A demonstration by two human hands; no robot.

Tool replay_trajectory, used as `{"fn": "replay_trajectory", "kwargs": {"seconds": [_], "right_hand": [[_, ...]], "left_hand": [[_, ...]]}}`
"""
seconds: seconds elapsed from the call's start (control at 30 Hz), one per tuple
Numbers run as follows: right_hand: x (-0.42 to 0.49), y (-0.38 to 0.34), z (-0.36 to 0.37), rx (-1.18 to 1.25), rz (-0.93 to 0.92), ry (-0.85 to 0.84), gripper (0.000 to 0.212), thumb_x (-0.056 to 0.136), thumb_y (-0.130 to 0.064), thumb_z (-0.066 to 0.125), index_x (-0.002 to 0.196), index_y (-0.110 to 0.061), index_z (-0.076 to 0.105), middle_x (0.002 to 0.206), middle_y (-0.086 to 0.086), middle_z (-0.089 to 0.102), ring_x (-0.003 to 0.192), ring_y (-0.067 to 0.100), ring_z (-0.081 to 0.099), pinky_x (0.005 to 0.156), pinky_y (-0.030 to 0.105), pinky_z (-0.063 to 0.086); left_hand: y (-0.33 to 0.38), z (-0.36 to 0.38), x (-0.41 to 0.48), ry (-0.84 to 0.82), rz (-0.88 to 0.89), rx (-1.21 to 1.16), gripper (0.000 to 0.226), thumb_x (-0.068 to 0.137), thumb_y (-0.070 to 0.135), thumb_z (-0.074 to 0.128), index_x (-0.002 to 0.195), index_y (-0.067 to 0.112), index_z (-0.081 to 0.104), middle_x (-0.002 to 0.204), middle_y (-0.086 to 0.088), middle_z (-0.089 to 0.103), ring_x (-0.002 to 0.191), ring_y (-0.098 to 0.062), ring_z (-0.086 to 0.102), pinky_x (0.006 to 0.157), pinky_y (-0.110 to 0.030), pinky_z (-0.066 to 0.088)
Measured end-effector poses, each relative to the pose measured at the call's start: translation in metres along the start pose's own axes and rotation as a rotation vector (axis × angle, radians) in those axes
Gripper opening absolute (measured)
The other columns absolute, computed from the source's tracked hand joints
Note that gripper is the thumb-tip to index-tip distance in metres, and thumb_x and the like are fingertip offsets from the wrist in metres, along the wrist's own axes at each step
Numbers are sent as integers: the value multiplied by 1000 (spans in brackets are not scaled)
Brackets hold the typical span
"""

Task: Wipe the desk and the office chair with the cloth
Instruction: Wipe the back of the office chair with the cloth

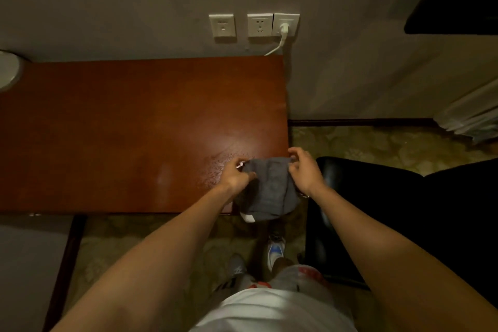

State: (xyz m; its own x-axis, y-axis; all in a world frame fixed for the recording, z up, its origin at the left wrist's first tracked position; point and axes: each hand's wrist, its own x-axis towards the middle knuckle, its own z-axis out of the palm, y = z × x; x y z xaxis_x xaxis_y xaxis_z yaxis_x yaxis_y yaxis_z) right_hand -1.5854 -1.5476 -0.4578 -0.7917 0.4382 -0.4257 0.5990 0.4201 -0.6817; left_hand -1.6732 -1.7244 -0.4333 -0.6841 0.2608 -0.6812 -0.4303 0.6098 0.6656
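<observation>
Closest in, a white shirt (269, 310) and two shoes (276, 249) on the patterned floor (161, 237). Further out, two bare arms (167, 250) reaching forward. At the end of them, the left grip (237, 175) and the right grip (303, 170), both closed on the top edge of the grey cloth (269, 188), one near each top corner, pinching it with fingers and thumb. Hanging down from there over the near right corner of the brown table (134, 129), with a small white tag (249, 217) at the bottom; touching the table or not, hard to tell. Looks soft, thin and floppy, very light, easy to fold and scrunch. Not slippery, not breakable. Maybe damp, going by the little wet spots (223, 162) on the table just beside the left grip, but not sure. Best to take hold at the corners to open or fold it, then lay it flat under a spread palm to rub. No need to squeeze hard. Likely to bunch up if pushed from one edge only, so better to press in the middle. To the right, just beside the table, the black office chair (363, 197), shiny and smooth. Far back, on the grey wall (134, 8), three white sockets (254, 25), with a white plug (284, 28) in the right one and a cord (275, 48) going down behind the table. At the far left, part of a round white thing (8, 70), too cut off to name.
</observation>
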Motion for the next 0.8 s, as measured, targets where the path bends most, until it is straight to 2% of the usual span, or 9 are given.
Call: {"fn": "replay_trajectory", "kwargs": {"seconds": [0.07, 0.13, 0.2, 0.3, 0.37, 0.43, 0.53, 0.63, 0.8], "right_hand": [[4, 6, 0, -26, -34, 23, 41, 96, -5, 55, 136, -12, 52, 133, 10, 48, 114, 23, 55, 94, 23, 39], [4, 15, 3, -94, -160, -22, 39, 93, -6, 58, 131, -11, 56, 129, 10, 50, 117, 24, 53, 98, 25, 39], [2, 23, 11, -193, -267, -91, 34, 90, -9, 63, 124, -13, 62, 124, 6, 54, 118, 25, 52, 101, 32, 42], [0, 20, 25, -311, -253, -153, 37, 90, -23, 68, 125, -18, 60, 126, 2, 50, 123, 23, 46, 104, 38, 41], [-2, 19, 33, -393, -200, -209, 53, 88, -35, 70, 136, -22, 52, 140, 4, 39, 134, 26, 35, 109, 41, 37], [-4, 25, 38, -478, -117, -324, 76, 86, -42, 72, 150, -23, 35, 159, 8, 16, 147, 31, 13, 117, 45, 27], [-7, 36, 41, -553, -83, -445, 97, 87, -37, 74, 160, -23, 10, 166, 7, -16, 153, 29, -9, 123, 42, 17], [-5, 40, 45, -605, -112, -454, 98, 91, -32, 70, 160, -24, 1, 163, 8, -26, 152, 29, -15, 124, 41, 13], [4, 38, 47, -664, -140, -421, 91, 98, -38, 60, 159, -24, -5, 161, 7, -30, 152, 29, -18, 122, 41, 11]], "left_hand": [[-7, -4, 3, 38, 43, 66, 46, 87, -2, 68, 128, 16, 56, 132, -3, 34, 114, -21, 48, 102, -30, 49], [-19, -7, 7, 20, 151, 226, 44, 88, 0, 66, 127, 19, 57, 144, -1, 28, 127, -25, 44, 110, -34, 43], [-30, -6, 9, -4, 314, 558, 44, 88, 12, 68, 129, 23, 55, 149, 0, 28, 133, -24, 39, 112, -37, 40], [-41, 2, 15, -65, 508, 994, 59, 86, 31, 69, 140, 24, 47, 155, -5, 27, 141, -28, 29, 115, -38, 29], [-48, 8, 17, -113, 524, 1104, 73, 85, 35, 70, 149, 24, 36, 161, -9, 16, 147, -30, 17, 118, -42, 22], [-56, 12, 18, -142, 481, 1160, 83, 86, 36, 71, 154, 24, 26, 165, -10, 3, 151, -31, 7, 120, -44, 19], [-63, 20, 17, -192, 387, 1249, 97, 86, 40, 72, 159, 23, 9, 164, -11, -18, 152, -31, -10, 123, -47, 15], [-69, 23, 22, -208, 340, 1321, 100, 90, 45, 65, 159, 24, -5, 160, -11, -32, 150, -31, -22, 123, -50, 8], [-63, 24, 38, -147, 304, 1411, 99, 93, 49, 59, 157, 27, -13, 157, -9, -38, 149, -29, -24, 122, -54, 4]]}}
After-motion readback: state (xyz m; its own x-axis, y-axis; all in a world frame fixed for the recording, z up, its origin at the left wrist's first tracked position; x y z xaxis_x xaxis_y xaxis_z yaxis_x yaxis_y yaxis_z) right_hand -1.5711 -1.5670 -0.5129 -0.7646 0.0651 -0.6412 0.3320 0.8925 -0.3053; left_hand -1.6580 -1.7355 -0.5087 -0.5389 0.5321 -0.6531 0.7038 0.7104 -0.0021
